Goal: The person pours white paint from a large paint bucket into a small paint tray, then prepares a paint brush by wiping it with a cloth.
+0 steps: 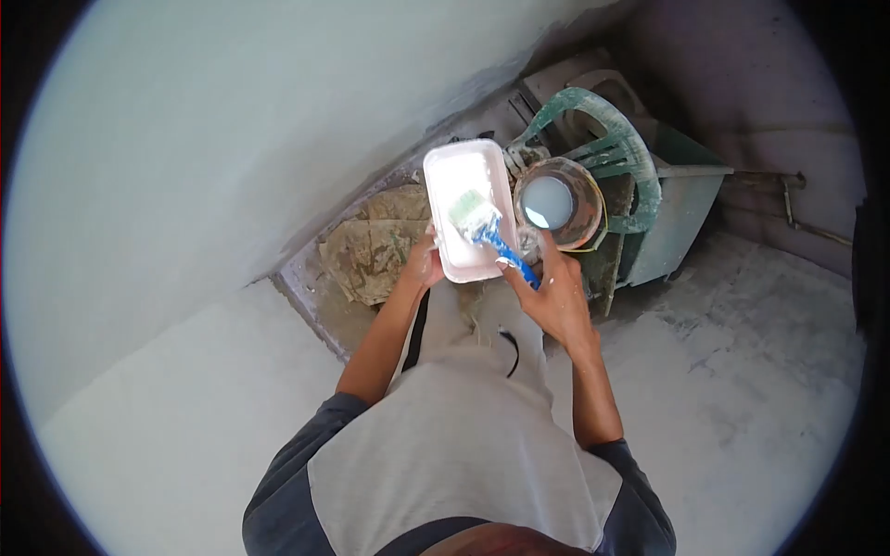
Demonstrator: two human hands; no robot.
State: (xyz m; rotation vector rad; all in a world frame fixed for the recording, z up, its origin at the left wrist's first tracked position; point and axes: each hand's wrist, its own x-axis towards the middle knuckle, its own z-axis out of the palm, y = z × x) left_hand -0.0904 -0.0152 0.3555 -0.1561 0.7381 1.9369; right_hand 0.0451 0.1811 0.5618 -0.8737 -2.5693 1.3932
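Note:
My left hand (425,260) grips the left edge of a white rectangular tray (446,171), its fingers hidden beneath. White paint lies in the tray. In my right hand (558,295) is a paintbrush (502,248) with a blue handle smeared with white. The brush's pale bristles point up and left, over the middle of the tray. Just right of the tray stands a paint-stained bucket (590,206) holding whitish liquid, close beyond my right fingers.
A green plastic chair (631,153) spattered with paint stands behind the bucket. Beside it is a grey-green bin-like container (681,208). Crumpled brown sacking (375,243) lies by the pale wall (232,120) at left. A pipe (788,199) runs along the right wall.

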